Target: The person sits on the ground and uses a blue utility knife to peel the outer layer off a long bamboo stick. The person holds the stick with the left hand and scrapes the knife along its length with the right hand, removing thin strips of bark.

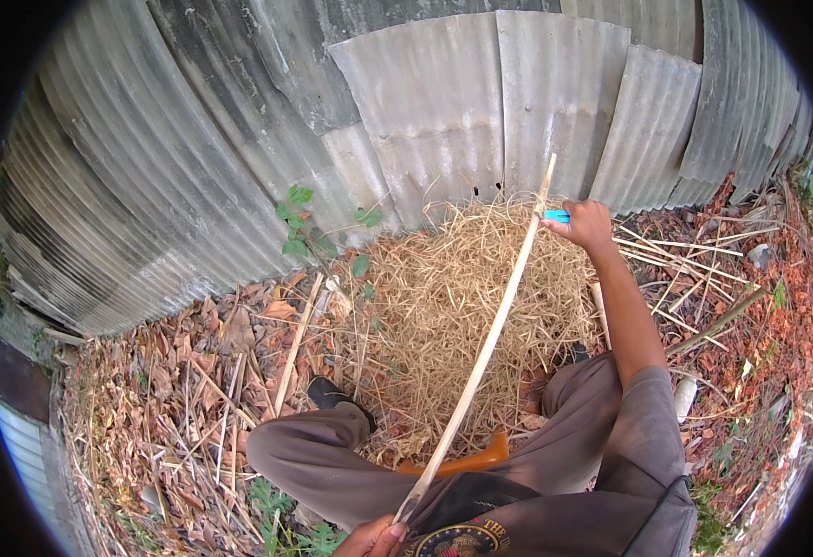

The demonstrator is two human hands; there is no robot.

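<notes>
A long, thin, pale strip of wood (485,348) slants across the middle, from the person's lap up toward a wall of wavy grey metal-looking sheets (425,102). The left hand (372,538) is down at the bottom edge, with its fingers closed around the low end of the strip; part of this hand is cut off from view. The right hand (590,226) is far out near the top end, with its fingers curled tight around a small, bright blue tool (556,216). The tip of the blue tool is right at the strip, but I cannot tell if the fingers touch the wood too. Under the strip is a big, fluffy heap of curly, straw-coloured shavings (453,306), between the person's bent legs. A smooth, orange-brown thing (481,457) shows near the lap. Dry brown leaves (179,357) lie left of the heap, and thin pale sticks (685,255) lie to its right.
</notes>
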